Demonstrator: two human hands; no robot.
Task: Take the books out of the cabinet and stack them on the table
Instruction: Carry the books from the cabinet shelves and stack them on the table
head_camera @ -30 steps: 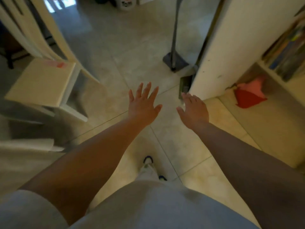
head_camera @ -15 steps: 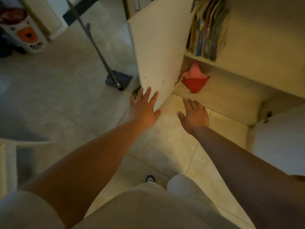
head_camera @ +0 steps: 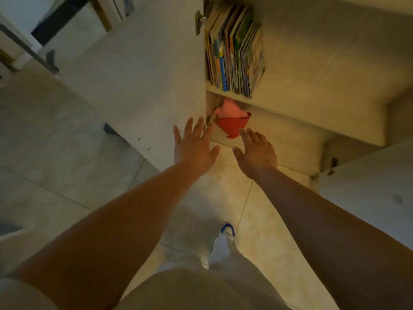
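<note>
A row of colourful thin books (head_camera: 233, 57) stands upright on the upper shelf of an open white cabinet (head_camera: 312, 70), packed against its left wall. My left hand (head_camera: 193, 145) is stretched out flat with spread fingers, in front of the open left door's lower edge. My right hand (head_camera: 256, 151) reaches forward beside it, fingers relaxed and empty, below the lower shelf. Both hands are well below the books and touch nothing.
The open left cabinet door (head_camera: 161, 86) juts toward me. A red and pink toy (head_camera: 232, 121) lies on the lower shelf. The right door (head_camera: 368, 182) hangs open at the right. Tiled floor (head_camera: 55, 153) spreads to the left; my shoe (head_camera: 223, 240) is below.
The view has swung from the chair and floor to the cabinet, which now looms closer. Both empty hands stay stretched forward and have neared the cabinet's lower shelf.
</note>
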